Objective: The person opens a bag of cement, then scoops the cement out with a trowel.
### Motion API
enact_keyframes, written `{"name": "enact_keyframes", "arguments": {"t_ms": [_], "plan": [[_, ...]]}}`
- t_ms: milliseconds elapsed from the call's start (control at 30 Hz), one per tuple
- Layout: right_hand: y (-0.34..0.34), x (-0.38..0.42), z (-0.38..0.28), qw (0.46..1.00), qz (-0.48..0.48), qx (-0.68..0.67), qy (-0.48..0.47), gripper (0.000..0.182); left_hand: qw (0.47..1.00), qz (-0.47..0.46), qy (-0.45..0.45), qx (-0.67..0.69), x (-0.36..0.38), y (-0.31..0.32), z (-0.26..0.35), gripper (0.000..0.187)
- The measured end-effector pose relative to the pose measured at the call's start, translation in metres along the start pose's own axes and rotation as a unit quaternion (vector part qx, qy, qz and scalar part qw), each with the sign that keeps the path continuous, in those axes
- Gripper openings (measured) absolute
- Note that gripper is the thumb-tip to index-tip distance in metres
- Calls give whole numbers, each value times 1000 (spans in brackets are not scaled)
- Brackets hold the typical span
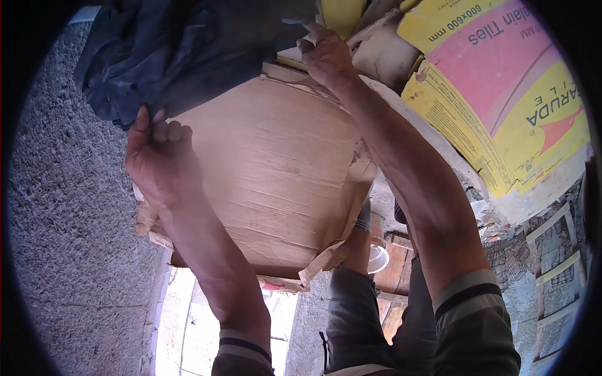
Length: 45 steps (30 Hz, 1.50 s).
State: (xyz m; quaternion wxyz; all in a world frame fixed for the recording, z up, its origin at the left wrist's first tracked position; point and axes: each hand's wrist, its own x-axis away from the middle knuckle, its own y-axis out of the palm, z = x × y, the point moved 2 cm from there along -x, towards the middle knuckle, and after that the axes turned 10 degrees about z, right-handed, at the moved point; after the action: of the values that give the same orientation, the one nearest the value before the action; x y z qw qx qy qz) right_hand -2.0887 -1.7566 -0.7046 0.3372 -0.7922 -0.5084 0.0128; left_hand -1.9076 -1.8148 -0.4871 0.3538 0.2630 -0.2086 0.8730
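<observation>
A dark blue-black, leather-like sheet (182,56) with a wavy edge hangs in folds across the upper left. At its lower left edge, my left hand (157,141) is closed, with thumb and forefinger pinching the material. My right hand (327,57) is closed on the sheet's right end, where a small pale bit shows beside the fingertips. Below the sheet lies a flattened brown cardboard piece (269,169) with creased, torn edges. Both forearms reach over this cardboard.
A yellow and pink tile carton (495,81) stands at the upper right, beside crumpled tan material (385,53). Rough grey wall (69,207) fills the left side. Near my legs are a white bucket (377,258) and wooden boards (395,272).
</observation>
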Motion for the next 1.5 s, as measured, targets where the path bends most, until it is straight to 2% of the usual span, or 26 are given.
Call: {"name": "enact_keyframes", "arguments": {"t_ms": [33, 67, 100, 167, 233, 267, 367, 400, 467, 500, 600, 667, 767, 800, 833, 900, 933, 1033, 1133, 1200, 1267, 1333, 1400, 1433, 1467, 1500], "plan": [[10, -4, 7, 1000, -6, 0, -4, 26, 1000, -1, 1, 1, 1, 0, -2, 9], [30, -13, 24, 973, -34, 136, -185, 26, 1000, -12, 18, -7, 6, 1, -5, 13], [52, -22, 45, 894, -57, 264, -357, 27, 1000, -7, 20, -2, 6, -2, -6, 13], [66, -31, 55, 903, -115, 214, -355, 32, 997, -54, 25, -57, 7, -3, -9, 16], [15, -22, -2, 965, -43, 223, -135, 33, 994, -35, 66, -81, 17, 0, -14, 16], [3, -16, -19, 975, -60, 185, -104, 37, 994, -27, 68, -84, 18, 2, -16, 16], [-33, -5, -32, 978, -120, 142, -96, 28, 996, -15, 64, -61, 16, 2, -23, 19], [-52, -6, -38, 977, -119, 145, -105, 28, 992, -54, 61, -93, 22, 6, -26, 22], [-88, -11, -62, 968, -245, 2, -58, 19, 975, -118, 63, -180, 38, 10, -31, 32], [-104, -10, -84, 967, -245, 4, -70, 19, 969, -97, 68, -218, 51, 12, -30, 36], [-140, 2, -129, 945, -320, -69, 18, 13, 945, -124, 191, -235, 65, 9, -50, 26], [-145, 11, -157, 945, -225, 0, -237, 13, 809, -150, 416, -387, 84, 22, -45, 36], [-140, 12, -176, 909, -170, 70, -374, 9, 809, -140, 477, -314, 74, 32, -61, 44], [-143, 11, -178, 900, -156, 87, -397, 9, 807, -138, 488, -304, 68, 34, -61, 35], [-142, 11, -175, 898, -158, 87, -402, 9, 808, -134, 488, -301, 61, 34, -63, 35], [-139, 13, -156, 948, -117, -211, -205, 15, 800, -137, 495, -311, 55, 38, -51, 26], [-134, 16, -143, 948, -122, -211, -203, 15, 801, -154, 488, -310, 56, 39, -44, 19], [-120, 22, -117, 967, -80, -73, -231, 22, 789, -164, 501, -314, 51, 36, -32, 19], [-107, 31, -119, 950, -37, 34, -308, 23, 760, -164, 532, -336, 37, 23, -10, 18], [-102, 25, -124, 915, -14, 155, -373, 19, 780, -124, 509, -342, 13, 10, 13, 16], [-98, 20, -123, 894, -56, 155, -417, 18, 822, -113, 491, -265, -38, -11, 19, 14], [-97, 24, -120, 856, -145, 175, -465, 14, 780, -55, 536, -318, -68, -23, 34, 10], [-97, 28, -115, 846, -200, 176, -462, 13, 845, 32, 452, -283, -77, -25, 40, 25], [-95, 31, -113, 835, -251, 179, -455, 13, 923, 73, 328, -186, -76, -21, 30, 35], [-93, 31, -118, 833, -256, 178, -458, 13, 948, 105, 272, -126, -64, -15, 18, 57], [-91, 26, -123, 889, -317, 116, -309, 16, 954, 133, 245, -110, -59, -11, 0, 75]]}}
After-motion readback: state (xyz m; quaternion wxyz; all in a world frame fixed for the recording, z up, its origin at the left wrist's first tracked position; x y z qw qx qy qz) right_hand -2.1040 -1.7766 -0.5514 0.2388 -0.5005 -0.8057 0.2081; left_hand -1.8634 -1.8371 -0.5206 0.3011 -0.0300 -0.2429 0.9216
